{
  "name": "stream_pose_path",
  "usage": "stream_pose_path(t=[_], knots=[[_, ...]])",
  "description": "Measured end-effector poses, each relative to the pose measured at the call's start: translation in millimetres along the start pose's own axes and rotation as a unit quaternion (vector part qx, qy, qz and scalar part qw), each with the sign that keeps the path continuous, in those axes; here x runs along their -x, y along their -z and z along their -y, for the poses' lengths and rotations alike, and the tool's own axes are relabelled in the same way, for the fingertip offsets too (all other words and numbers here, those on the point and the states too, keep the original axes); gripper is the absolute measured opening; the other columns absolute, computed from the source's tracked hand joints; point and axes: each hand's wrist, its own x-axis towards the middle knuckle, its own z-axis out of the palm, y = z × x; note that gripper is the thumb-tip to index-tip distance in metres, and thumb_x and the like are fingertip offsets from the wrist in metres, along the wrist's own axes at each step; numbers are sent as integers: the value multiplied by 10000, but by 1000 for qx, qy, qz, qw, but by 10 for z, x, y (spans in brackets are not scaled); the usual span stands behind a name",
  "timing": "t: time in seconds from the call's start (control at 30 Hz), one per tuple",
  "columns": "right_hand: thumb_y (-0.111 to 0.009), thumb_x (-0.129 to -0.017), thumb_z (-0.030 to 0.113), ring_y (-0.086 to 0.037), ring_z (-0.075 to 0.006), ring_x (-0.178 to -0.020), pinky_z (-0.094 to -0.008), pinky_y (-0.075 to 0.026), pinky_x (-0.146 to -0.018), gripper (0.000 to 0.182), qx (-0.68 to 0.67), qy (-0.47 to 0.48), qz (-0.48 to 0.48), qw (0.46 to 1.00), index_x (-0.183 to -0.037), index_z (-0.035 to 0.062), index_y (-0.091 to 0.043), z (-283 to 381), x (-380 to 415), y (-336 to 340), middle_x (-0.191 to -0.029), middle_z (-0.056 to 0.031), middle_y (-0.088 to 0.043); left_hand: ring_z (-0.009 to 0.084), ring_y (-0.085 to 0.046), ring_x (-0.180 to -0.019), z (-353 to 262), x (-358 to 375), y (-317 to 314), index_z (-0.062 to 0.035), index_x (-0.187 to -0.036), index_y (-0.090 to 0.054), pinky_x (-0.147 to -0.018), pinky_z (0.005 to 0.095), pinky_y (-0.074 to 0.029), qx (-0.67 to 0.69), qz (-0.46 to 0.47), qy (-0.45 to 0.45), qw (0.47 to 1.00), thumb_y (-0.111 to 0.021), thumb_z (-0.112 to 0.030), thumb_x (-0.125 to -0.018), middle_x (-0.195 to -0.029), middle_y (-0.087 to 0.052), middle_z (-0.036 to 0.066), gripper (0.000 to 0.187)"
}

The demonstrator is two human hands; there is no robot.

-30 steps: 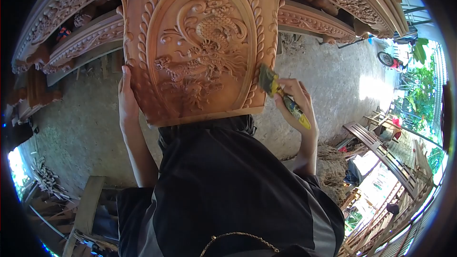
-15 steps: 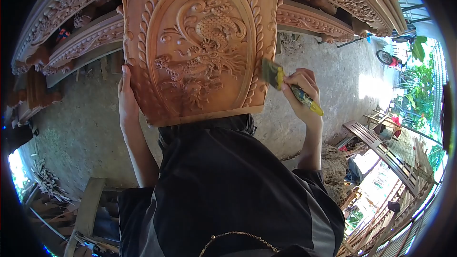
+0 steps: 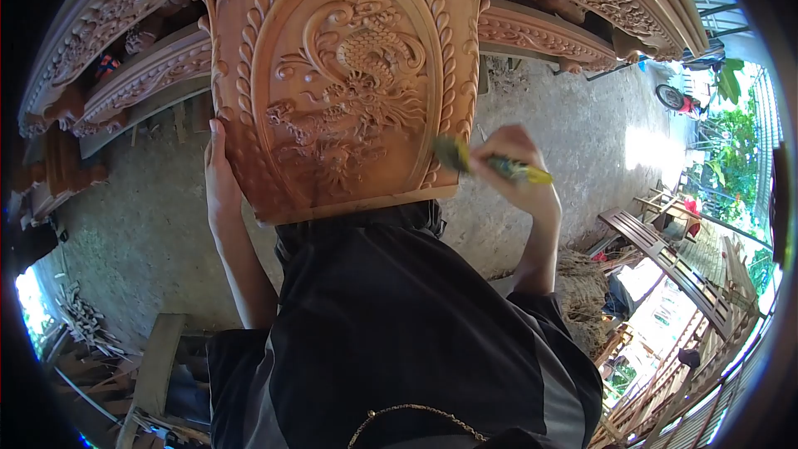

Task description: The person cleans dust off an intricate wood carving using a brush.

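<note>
A carved wooden panel (image 3: 399,150) with a dragon relief in an oval frame leans down to my lap. My left hand (image 3: 221,179) grips its left edge, thumb up along the side and the other fingers hidden behind it. In my right hand (image 3: 519,168) is a paintbrush (image 3: 504,168) with a yellow and dark handle, blurred by motion. The dark bristles are at the panel's lower right border. The lower part of the panel looks darker and shinier than the upper part.
Carved wooden rails (image 3: 549,33) extend to both sides behind the panel. Wood scraps (image 3: 87,320) and a plank (image 3: 158,366) lie at the lower left. A slatted wooden piece (image 3: 665,266) and a motorbike wheel (image 3: 669,97) are on the right.
My right hand and the brush have moved left and slightly down, bringing the bristles over the panel's lower right border. My left hand keeps its hold, and the panel has shifted slightly left.
</note>
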Motion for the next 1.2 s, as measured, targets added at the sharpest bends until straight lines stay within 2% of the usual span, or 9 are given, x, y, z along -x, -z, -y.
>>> stream_pose_path(t=[0.07,0.17,0.3,0.47,0.53,0.77,0.8,1.03,1.2], knots=[[-773,-801,47,-634,-242,-789,-349,-463,-795,116,84,66,-293,950,-869,23,-682,-110,-153,-103,-795,-69,-676,108,-644,-825,-6,3,-24,-2,-1209,-628,-739,247,-523,-4,-11,-4,1000,-492,-475,-1050,-986,-686,44,517],[-758,-815,46,-634,-240,-761,-334,-456,-758,95,-83,-45,-367,925,-860,28,-677,-117,-217,-263,-782,-80,-669,100,-639,-830,-51,60,-99,-2,-1180,-640,-751,232,-513,-7,-3,-14,1000,-499,-473,-1048,-954,-686,38,508],[-747,-824,36,-635,-236,-727,-340,-468,-708,77,44,-36,-220,974,-862,28,-681,53,73,-125,-774,-89,-666,100,-636,-825,-39,29,-45,-6,-1149,-648,-751,238,-509,-19,-43,-9,999,-504,-477,-1046,-942,-685,34,504],[-767,-821,53,-667,-221,-695,-335,-500,-616,82,-75,-83,-32,993,-864,32,-699,45,335,-242,-784,-94,-676,112,-639,-858,-12,-4,56,-2,-1198,-635,-789,257,-513,-12,17,-2,1000,-500,-476,-1048,-990,-686,37,515],[-774,-816,51,-674,-212,-698,-327,-507,-621,86,-31,-54,-79,995,-872,33,-710,41,265,-229,-796,-95,-682,154,-634,-1067,40,-69,176,4,-1359,-555,-926,305,-508,-6,59,11,998,-503,-448,-1053,-1231,-650,77,549],[-786,-817,44,-683,-170,-755,-306,-527,-655,98,27,100,-282,954,-904,45,-741,119,-794,186,-838,-77,-701,171,-622,-1127,-9,15,18,6,-1366,-548,-979,314,-493,14,52,-4,999,-494,-445,-1056,-1267,-637,92,550],[-789,-823,55,-677,-166,-761,-300,-522,-659,108,46,130,-302,943,-921,48,-742,128,-941,249,-847,-74,-700,154,-634,-1073,-18,33,-20,11,-1345,-559,-926,298,-506,16,37,-4,999,-483,-450,-1059,-1223,-654,83,548],[-772,-864,75,-642,-158,-730,-286,-494,-646,120,-38,153,-362,919,-977,62,-734,169,-1311,293,-858,-71,-689,145,-648,-1033,-9,38,-44,24,-1307,-583,-889,289,-518,1,23,-17,1000,-479,-465,-1058,-1179,-674,86,559],[-729,-884,17,-638,-144,-716,-275,-489,-651,70,-47,11,-306,951,-946,-3,-704,-130,-557,143,-806,-85,-662,134,-650,-959,-28,65,-58,18,-1272,-607,-841,269,-514,-7,-13,-10,1000,-494,-479,-1050,-1107,-684,68,555]])
